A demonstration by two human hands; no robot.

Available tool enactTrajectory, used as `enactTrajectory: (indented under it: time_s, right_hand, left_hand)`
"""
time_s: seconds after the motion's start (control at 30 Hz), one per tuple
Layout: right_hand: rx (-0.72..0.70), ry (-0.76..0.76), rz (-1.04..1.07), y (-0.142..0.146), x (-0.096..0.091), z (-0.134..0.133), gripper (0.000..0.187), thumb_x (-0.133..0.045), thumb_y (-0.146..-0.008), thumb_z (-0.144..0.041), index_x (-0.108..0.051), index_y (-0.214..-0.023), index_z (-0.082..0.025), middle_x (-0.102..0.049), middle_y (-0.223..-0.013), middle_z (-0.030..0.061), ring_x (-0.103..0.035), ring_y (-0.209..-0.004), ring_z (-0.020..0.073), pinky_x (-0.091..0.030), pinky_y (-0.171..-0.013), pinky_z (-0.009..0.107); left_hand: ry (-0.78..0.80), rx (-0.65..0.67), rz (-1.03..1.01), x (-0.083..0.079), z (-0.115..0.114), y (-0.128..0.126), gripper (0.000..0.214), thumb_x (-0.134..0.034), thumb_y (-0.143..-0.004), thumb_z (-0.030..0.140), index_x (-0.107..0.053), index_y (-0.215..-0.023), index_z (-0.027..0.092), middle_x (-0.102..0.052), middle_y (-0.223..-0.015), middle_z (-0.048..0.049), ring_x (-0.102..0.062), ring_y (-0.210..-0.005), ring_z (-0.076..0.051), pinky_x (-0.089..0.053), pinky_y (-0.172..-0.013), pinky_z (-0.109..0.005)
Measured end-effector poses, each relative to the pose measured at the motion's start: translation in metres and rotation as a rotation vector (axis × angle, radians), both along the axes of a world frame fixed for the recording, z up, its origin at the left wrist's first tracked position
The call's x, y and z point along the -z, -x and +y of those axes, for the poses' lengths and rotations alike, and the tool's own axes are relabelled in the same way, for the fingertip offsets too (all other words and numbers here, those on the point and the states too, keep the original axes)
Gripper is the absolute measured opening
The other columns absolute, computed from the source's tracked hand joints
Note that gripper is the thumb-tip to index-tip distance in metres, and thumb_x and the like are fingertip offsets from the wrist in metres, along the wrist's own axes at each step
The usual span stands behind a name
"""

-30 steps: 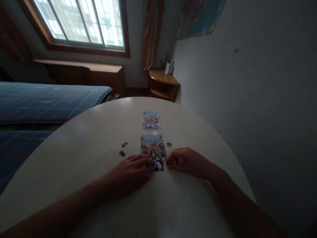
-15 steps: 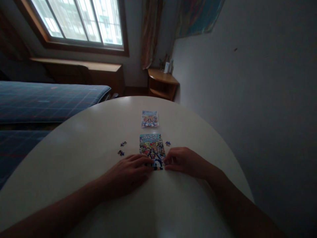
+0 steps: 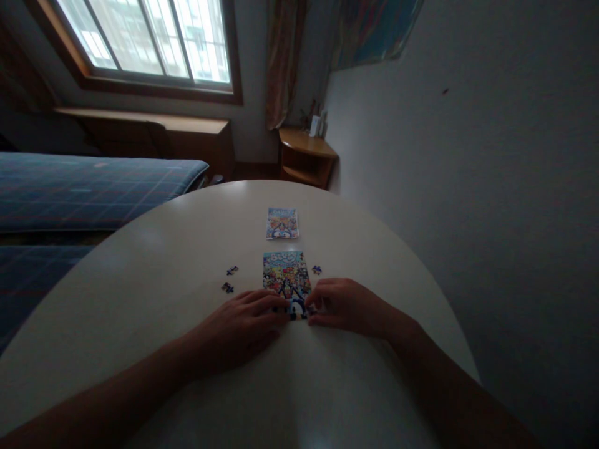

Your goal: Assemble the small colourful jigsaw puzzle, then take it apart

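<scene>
A colourful jigsaw puzzle (image 3: 286, 271) with several cartoon figures and a lettered top lies before me on the round table. Across its lower left part my left hand (image 3: 255, 318) rests palm down, fingers stretched out and pressing on it. At the lower right edge, my right hand (image 3: 334, 302) has its thumb and forefinger bent together in a pinch. Whatever sits between those fingertips is too small and dark to make out. Loose puzzle pieces lie apart from the puzzle: one piece (image 3: 317, 270) to its right, an upper piece (image 3: 233, 270) and a lower piece (image 3: 228, 287) to its left.
Beyond the puzzle lies a small printed sheet (image 3: 282, 224) with a similar picture. The white round table (image 3: 187, 249) borders a bed with a blue plaid mattress (image 3: 103, 193) on the left. A pale wall (image 3: 444, 187) stands on the right, and a wooden corner shelf (image 3: 307, 143) behind.
My right fingertips have shifted slightly left against the puzzle's lower right edge. The left hand and the loose pieces stay where they were; the view has moved a little.
</scene>
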State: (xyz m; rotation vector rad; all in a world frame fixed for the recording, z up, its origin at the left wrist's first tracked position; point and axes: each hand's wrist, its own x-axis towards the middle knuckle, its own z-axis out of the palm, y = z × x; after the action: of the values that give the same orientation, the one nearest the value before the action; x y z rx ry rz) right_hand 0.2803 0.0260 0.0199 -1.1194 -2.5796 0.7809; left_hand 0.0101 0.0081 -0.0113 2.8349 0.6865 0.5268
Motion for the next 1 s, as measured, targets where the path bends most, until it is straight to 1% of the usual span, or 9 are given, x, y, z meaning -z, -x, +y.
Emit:
enactTrajectory:
  time_s: [0.1,0.2,0.4,0.57,0.67,0.87,1.0]
  right_hand:
    - [-0.012,0.006,0.001,-0.0009,0.0001,-0.0001,0.02,-0.077,-0.08,-0.033,-0.07,-0.095,-0.02,-0.065,-0.087,0.0011,-0.059,-0.072,0.012,-0.042,-0.067,0.023]
    - [-0.021,0.007,-0.002,-0.0016,-0.0009,-0.0006,0.018,-0.077,-0.08,-0.031,-0.07,-0.094,-0.021,-0.065,-0.086,0.0007,-0.059,-0.072,0.0117,-0.042,-0.066,0.022]
    - [-0.026,0.023,0.005,-0.0008,-0.0045,-0.0019,0.017,-0.077,-0.079,-0.028,-0.071,-0.093,-0.021,-0.066,-0.088,0.001,-0.06,-0.074,0.0126,-0.044,-0.069,0.023]
    - [-0.037,0.013,0.009,-0.0004,-0.0028,-0.0018,0.011,-0.072,-0.082,-0.022,-0.071,-0.092,-0.021,-0.066,-0.086,0.0009,-0.061,-0.074,0.0125,-0.044,-0.069,0.023]
    - [-0.046,0.001,0.016,-0.0008,-0.001,-0.0013,0.01,-0.07,-0.083,-0.022,-0.071,-0.093,-0.02,-0.066,-0.085,0.0009,-0.06,-0.074,0.0122,-0.044,-0.07,0.023]
    - [-0.03,-0.003,-0.009,0.0002,-0.0014,-0.0014,0.008,-0.072,-0.083,-0.023,-0.071,-0.091,-0.021,-0.065,-0.085,0.0006,-0.06,-0.074,0.0121,-0.043,-0.068,0.023]
    - [-0.023,-0.01,0.002,0.0025,-0.002,-0.0024,0.006,-0.071,-0.082,-0.02,-0.07,-0.088,-0.02,-0.064,-0.087,0.0008,-0.06,-0.075,0.0119,-0.042,-0.069,0.022]
  left_hand:
    - [0.0,0.0,0.003,-0.0012,-0.0001,-0.0004,0.025,-0.052,-0.095,0.019,-0.06,-0.118,0.021,-0.063,-0.128,-0.0089,-0.058,-0.12,-0.027,-0.05,-0.1,-0.047]
    - [0.007,0.002,-0.014,-0.0016,-0.0002,-0.0006,0.025,-0.051,-0.096,0.018,-0.061,-0.118,0.021,-0.063,-0.128,-0.0088,-0.058,-0.119,-0.025,-0.05,-0.1,-0.046]
    - [0.018,-0.006,-0.01,-0.0025,-0.0007,-0.0008,0.026,-0.053,-0.094,0.018,-0.061,-0.118,0.022,-0.063,-0.128,-0.0076,-0.058,-0.121,-0.026,-0.05,-0.101,-0.046]
    - [0.003,-0.01,0.02,-0.0013,-0.0008,-0.0005,0.026,-0.052,-0.095,0.019,-0.06,-0.12,0.022,-0.062,-0.13,-0.0076,-0.058,-0.12,-0.026,-0.05,-0.101,-0.046]
    - [0.001,-0.006,0.022,-0.0008,-0.0006,-0.0006,0.026,-0.052,-0.095,0.019,-0.06,-0.12,0.022,-0.062,-0.13,-0.0077,-0.057,-0.121,-0.026,-0.05,-0.101,-0.045]
    - [-0.002,-0.003,0.031,-0.0026,-0.0006,-0.0009,0.026,-0.052,-0.095,0.019,-0.06,-0.119,0.021,-0.062,-0.13,-0.0084,-0.057,-0.12,-0.026,-0.051,-0.099,-0.046]
    - [-0.001,-0.006,0.041,-0.0024,-0.0004,-0.0009,0.025,-0.052,-0.095,0.019,-0.06,-0.12,0.021,-0.062,-0.13,-0.0081,-0.058,-0.12,-0.026,-0.05,-0.1,-0.045]
